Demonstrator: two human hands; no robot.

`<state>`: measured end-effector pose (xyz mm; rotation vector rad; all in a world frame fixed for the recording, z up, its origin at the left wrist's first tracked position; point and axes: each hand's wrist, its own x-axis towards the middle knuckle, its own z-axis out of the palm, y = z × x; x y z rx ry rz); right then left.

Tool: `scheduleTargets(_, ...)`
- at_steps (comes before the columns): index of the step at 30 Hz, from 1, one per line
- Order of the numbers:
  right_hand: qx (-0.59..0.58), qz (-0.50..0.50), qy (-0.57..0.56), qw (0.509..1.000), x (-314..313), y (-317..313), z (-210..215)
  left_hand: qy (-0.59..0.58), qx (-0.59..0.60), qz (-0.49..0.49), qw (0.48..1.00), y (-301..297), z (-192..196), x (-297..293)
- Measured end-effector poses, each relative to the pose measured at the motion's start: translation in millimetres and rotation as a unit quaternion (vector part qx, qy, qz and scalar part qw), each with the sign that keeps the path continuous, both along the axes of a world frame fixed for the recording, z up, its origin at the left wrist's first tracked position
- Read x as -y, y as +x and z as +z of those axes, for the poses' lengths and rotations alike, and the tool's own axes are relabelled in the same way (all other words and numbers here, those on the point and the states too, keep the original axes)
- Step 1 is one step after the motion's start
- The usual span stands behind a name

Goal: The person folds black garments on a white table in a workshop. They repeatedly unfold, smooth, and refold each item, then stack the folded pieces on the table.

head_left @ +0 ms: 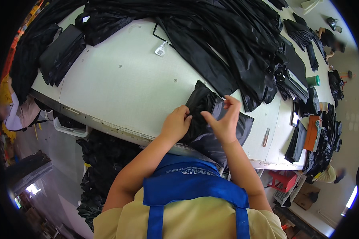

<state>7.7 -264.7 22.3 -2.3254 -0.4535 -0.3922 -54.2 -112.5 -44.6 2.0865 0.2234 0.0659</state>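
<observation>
A shiny black fabric bundle lies at the near edge of the white table, partly hanging over toward my apron. Its left part is crumpled, while the right part looks smoother. My left hand is closed on the bundle's left side, the fingertips pressed into the folds. Above the bundle's right part, my right hand is raised with thumb and fingers apart, holding nothing. Just beyond it, long black fabric pieces stretch across the table. A white tag lies beside them.
A folded black stack rests at the table's far left. Small scissors or snips lie right of the bundle. Farther right are an orange box and a green roll. Black fabric is heaped below the table edge. Other people work left and right.
</observation>
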Motion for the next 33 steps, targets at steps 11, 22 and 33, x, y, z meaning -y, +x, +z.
scheduleTargets(11, -0.170, 0.221, -0.006, 0.960, 3, -15, -49, -0.015, -0.027, -0.035, 0.999, 14, -24, 4)
scheduleTargets(22, -0.092, 0.274, -0.344, 0.893, 8, -20, -48, -0.002, 0.042, -0.062, 0.997, 12, 9, 14)
scheduleTargets(33, -0.139, 0.174, -0.168, 0.960, 32, -31, -36, 0.034, -0.040, -0.094, 0.994, 17, -24, 21)
